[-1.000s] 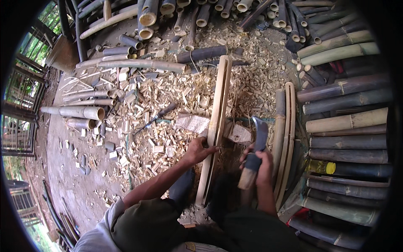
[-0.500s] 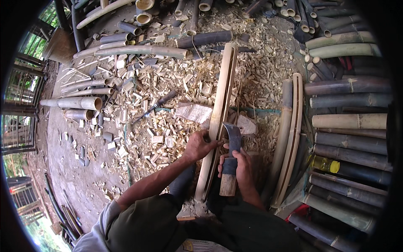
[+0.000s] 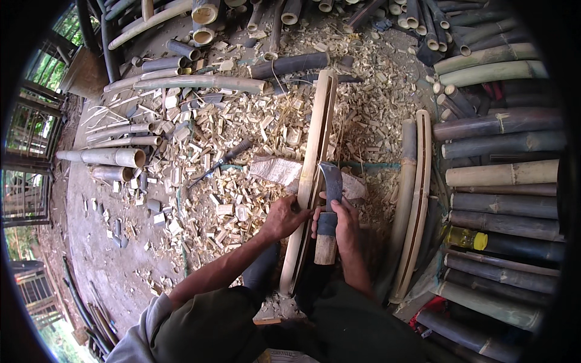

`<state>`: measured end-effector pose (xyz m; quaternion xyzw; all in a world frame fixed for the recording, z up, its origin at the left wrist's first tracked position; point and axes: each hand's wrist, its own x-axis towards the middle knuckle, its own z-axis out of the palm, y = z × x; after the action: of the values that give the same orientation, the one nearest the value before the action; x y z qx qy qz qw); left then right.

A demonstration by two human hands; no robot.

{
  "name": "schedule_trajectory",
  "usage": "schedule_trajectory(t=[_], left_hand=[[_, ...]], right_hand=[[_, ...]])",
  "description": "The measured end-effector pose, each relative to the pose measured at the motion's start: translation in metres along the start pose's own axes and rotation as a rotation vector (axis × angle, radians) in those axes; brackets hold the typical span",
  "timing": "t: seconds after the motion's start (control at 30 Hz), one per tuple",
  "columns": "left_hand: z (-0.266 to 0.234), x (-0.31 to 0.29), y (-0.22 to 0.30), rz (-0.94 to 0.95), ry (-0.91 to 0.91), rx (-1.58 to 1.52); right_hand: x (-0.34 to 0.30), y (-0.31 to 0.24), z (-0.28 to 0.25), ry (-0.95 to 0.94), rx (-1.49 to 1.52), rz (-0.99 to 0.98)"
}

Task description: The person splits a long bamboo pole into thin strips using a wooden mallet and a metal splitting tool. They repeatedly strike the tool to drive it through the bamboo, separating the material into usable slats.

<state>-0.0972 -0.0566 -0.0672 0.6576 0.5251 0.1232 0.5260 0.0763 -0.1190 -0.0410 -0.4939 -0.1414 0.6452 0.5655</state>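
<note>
A long pale bamboo length point(image 3: 305, 187), with a dark slot running along it, stands tilted away from me between my legs. Its middle rests against a whitish wood block point(image 3: 275, 170). My left hand point(image 3: 283, 218) is closed on the bamboo's left side, its thumb and fingers reaching toward the slot. Just to the right, my right hand point(image 3: 342, 219) grips a billhook point(image 3: 333, 181) where its dark-wrapped handle meets the blade. The hooked blade points up, its tip close to the bamboo's right edge. The handle's pale wooden end hangs below my fingers.
Wood chips point(image 3: 236, 193) cover the floor. Another knife point(image 3: 221, 162) lies among them at left. A slotted bamboo length point(image 3: 414, 212) leans at right beside stacked dark bamboo poles point(image 3: 502, 209) and a yellow-capped bottle point(image 3: 466, 238). Cut bamboo tubes point(image 3: 112, 157) lie at far left.
The billhook and my right hand have moved a little farther from me along the bamboo. My left hand keeps its place on the bamboo. The whole view has shifted slightly.
</note>
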Motion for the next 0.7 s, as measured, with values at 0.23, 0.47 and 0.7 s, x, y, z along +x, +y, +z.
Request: schedule_trajectory(t=[0.23,0.47,0.7], left_hand=[[0.0,0.001,-0.002,0.015,-0.008,0.012],[0.001,0.004,-0.016,0.049,-0.044,0.022],[0.003,0.004,-0.02,0.067,-0.036,-0.055]], right_hand=[[0.057,-0.036,0.008,-0.025,-0.202,-0.094],[0.116,-0.088,0.019,-0.043,-0.23,-0.072],[0.166,-0.127,0.028,-0.029,-0.291,-0.1]])
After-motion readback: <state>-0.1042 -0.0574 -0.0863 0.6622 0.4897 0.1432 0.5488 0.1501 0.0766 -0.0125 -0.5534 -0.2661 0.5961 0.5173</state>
